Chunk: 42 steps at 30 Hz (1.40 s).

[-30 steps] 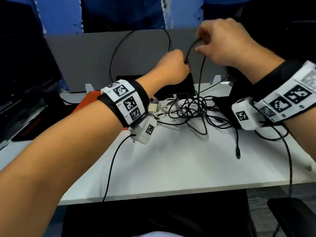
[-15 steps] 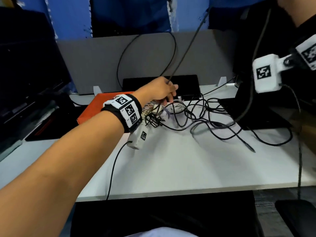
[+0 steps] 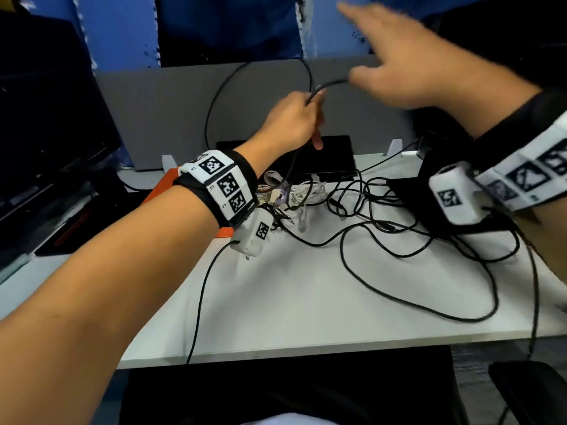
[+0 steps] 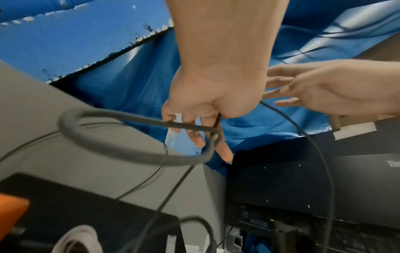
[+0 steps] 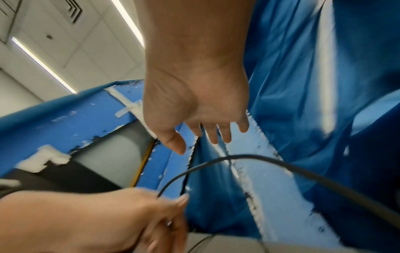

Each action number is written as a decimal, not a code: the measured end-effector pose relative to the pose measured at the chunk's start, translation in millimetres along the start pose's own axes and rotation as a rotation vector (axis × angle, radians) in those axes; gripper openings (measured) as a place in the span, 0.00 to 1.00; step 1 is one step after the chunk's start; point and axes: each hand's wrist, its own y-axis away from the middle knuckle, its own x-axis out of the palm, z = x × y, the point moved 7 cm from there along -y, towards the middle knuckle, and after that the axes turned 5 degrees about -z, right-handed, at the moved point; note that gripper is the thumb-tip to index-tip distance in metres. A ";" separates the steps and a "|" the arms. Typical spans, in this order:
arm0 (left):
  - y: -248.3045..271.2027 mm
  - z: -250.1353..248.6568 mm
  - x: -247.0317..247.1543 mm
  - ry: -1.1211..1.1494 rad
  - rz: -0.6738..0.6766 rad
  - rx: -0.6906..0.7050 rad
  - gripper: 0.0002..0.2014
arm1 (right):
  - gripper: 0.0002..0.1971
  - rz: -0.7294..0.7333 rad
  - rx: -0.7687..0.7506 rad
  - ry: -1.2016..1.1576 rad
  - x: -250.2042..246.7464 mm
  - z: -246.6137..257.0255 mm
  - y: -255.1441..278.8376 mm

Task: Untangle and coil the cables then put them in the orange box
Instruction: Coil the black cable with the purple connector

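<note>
A: Cables – where's the one you're working?

B: Black cable [image 3: 329, 84] is up in the air over the far edge of the bench [image 3: 306, 302]. My left hand [image 3: 288, 124] grips it, fingers [image 4: 195, 135] curled round a loop already formed; the loop hangs to the left in the left wrist view. Rest of the tangle [image 3: 352, 207] lies on the bench near the far edge, black and white leads mixed.

A: Right hand?

B: My right hand [image 3: 411, 65] is raised just beside the left, fingers [image 5: 216, 133] spread and holding nothing. The cable arcs below it, no contact I can see. Blurred in the head view.

A: Orange box?

B: Orange box [image 3: 159, 187] sits at the far left of the bench, mostly hidden behind my left wrist. Nothing visibly in it; can't tell for sure.

A: Step?

B: Coiling, early I'd say. To do it well: keep the left grip firm on the loops, take the free run with the right, lay same-size turns into the left hand, and feed slack slowly so the pile doesn't drag along or knot tighter.
</note>
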 end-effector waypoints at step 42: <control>22.6 0.3 -100.5 0.097 -0.211 0.191 0.13 | 0.11 0.301 0.326 -1.017 125.0 38.8 17.2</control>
